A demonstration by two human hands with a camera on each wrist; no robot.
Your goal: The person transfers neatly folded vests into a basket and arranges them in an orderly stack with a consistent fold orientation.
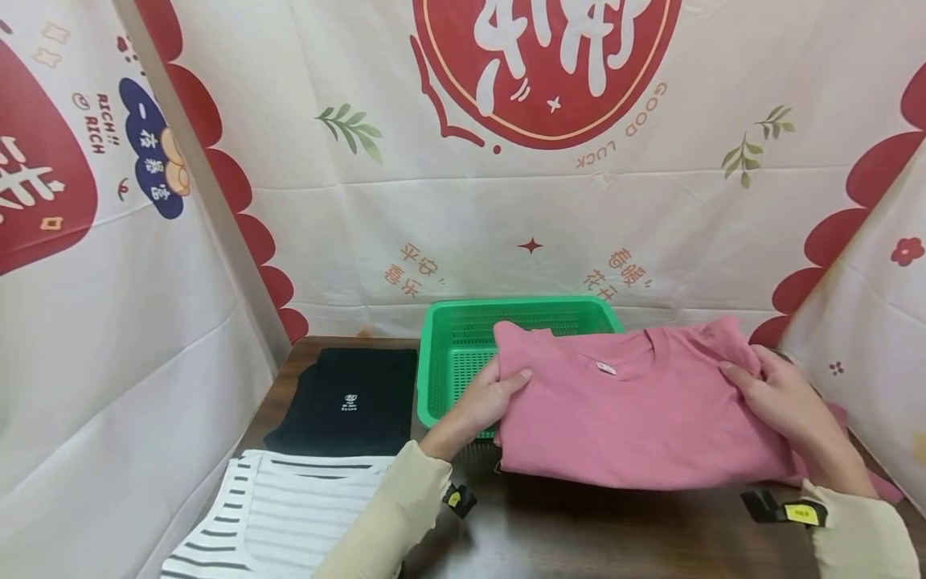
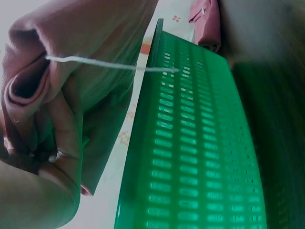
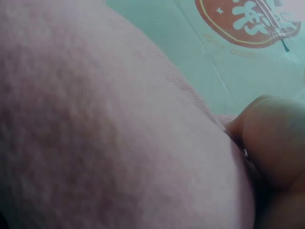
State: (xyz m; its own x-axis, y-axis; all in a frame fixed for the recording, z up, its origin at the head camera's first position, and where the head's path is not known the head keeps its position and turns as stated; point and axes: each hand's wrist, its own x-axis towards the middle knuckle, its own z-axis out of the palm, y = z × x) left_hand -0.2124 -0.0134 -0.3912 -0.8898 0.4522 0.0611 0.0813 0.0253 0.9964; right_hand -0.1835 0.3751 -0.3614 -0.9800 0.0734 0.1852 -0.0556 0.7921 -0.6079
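Observation:
A folded pink T-shirt (image 1: pixel 637 418), its neckline and small white label facing up, is held up above the table's right half. My left hand (image 1: pixel 486 398) pinches its left edge, thumb on top. At the opposite edge my right hand (image 1: pixel 784 394) grips the cloth, also with the thumb on top. The left wrist view shows the shirt's rolled folds (image 2: pixel 43 62) in my fingers and a loose pale thread. Pink cloth fills most of the right wrist view. Behind the shirt stands a green plastic basket (image 1: pixel 425 370), partly covered from sight by it.
A folded black garment (image 1: pixel 383 426) with a small white print lies left of the basket. In front of it is a white garment with dark stripes (image 1: pixel 304 515). More pink cloth (image 1: pixel 886 489) lies at the right on the brown table (image 1: pixel 615 539). Printed curtains (image 1: pixel 477 217) hang behind and at both sides.

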